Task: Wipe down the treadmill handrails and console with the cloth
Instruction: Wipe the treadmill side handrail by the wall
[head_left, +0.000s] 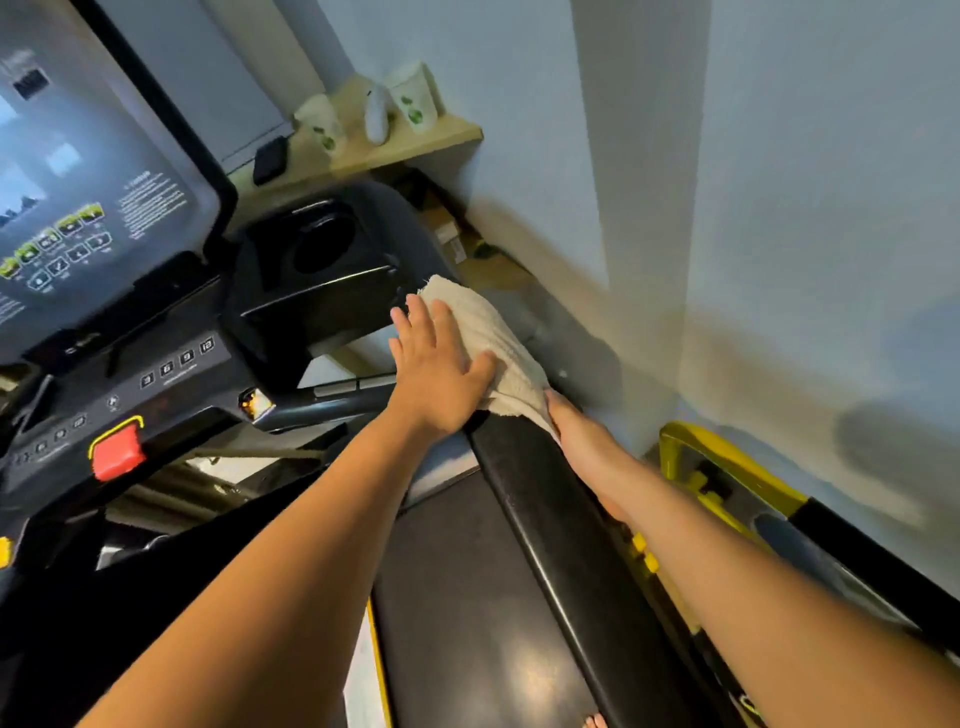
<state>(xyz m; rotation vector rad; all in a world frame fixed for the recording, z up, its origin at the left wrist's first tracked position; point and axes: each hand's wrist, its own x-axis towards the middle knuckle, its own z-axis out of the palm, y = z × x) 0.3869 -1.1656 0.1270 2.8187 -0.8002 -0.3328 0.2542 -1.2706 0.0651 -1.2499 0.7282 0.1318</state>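
Observation:
A cream cloth (485, 338) lies draped over the front end of the treadmill's black right handrail (561, 545). My left hand (441, 371) lies flat on the cloth with straight fingers and the thumb spread. My right hand (563, 418) is mostly hidden under the cloth's lower edge on the far side of the rail; only its wrist shows. The console (104, 171) with its lit screen stands at the left, with a button panel (176, 364) and a red stop button (118, 457) below it.
A black cup-holder tray (317, 270) sits between the screen and the cloth. A wooden shelf (415, 143) on the wall carries paper cups and a white bottle. A yellow-and-black frame (727, 473) stands at the right, close to the wall.

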